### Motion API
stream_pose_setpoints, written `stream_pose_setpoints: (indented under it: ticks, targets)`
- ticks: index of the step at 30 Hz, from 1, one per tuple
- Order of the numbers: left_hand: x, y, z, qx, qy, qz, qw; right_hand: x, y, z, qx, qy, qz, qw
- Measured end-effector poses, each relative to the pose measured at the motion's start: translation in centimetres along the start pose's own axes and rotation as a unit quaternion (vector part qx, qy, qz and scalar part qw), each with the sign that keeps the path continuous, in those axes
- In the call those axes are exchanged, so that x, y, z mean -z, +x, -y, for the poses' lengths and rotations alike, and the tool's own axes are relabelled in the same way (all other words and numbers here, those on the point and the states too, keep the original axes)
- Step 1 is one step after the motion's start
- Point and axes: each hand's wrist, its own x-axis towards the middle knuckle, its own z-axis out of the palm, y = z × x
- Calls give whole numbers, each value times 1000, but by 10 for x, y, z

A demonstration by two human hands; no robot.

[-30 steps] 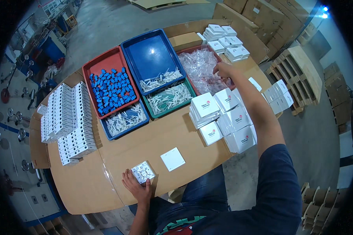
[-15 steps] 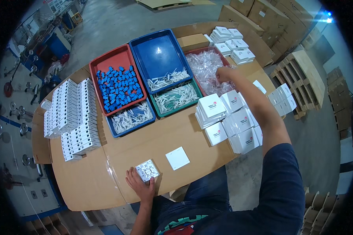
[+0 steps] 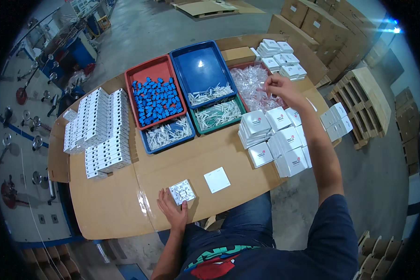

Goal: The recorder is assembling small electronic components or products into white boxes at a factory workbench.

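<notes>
My left hand (image 3: 173, 212) grips the near edge of an open white square housing (image 3: 182, 192) lying on the cardboard-covered table, fingers at its left side and thumb at its near edge. Small moulded parts show inside the housing. Just right of it lies a flat white square cover plate (image 3: 217, 180), touched by neither hand. My right arm reaches far forward. Over a red tray (image 3: 278, 106) full of crumpled clear plastic bags (image 3: 251, 80), my right hand (image 3: 284, 91) has its fingertips pinched together; what is between them I cannot make out.
Blue connector pieces (image 3: 156, 100) fill another red tray. White plugs (image 3: 217, 116) lie in the blue and green trays. Stacked white boxes (image 3: 102, 126) stand left; white printed boxes (image 3: 284, 140) sit under my right forearm. Wooden pallets (image 3: 359, 105) are beyond the right edge.
The whole view has shifted a little. My right hand has drawn slightly back from the clear bags, its fingers pinched. My left hand stays at the housing.
</notes>
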Motion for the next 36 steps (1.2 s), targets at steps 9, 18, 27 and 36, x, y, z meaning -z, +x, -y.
stream_pose_setpoints:
  ticks: [9, 18, 27, 36]
  targets:
    - [21, 25, -60, 57, -307, 4, 950, -123, -113, 45, 96, 10, 20, 995]
    - [69, 74, -183, 140, -593, 205, 766, -206, -168, 48, 61, 141, 173, 973]
    - [68, 50, -161, 146, -598, 76, 784, -249, -192, 16, -69, 309, 92, 944]
    - [71, 41, -150, 115, -515, 53, 848, -258, -195, 27, -98, 308, 44, 945]
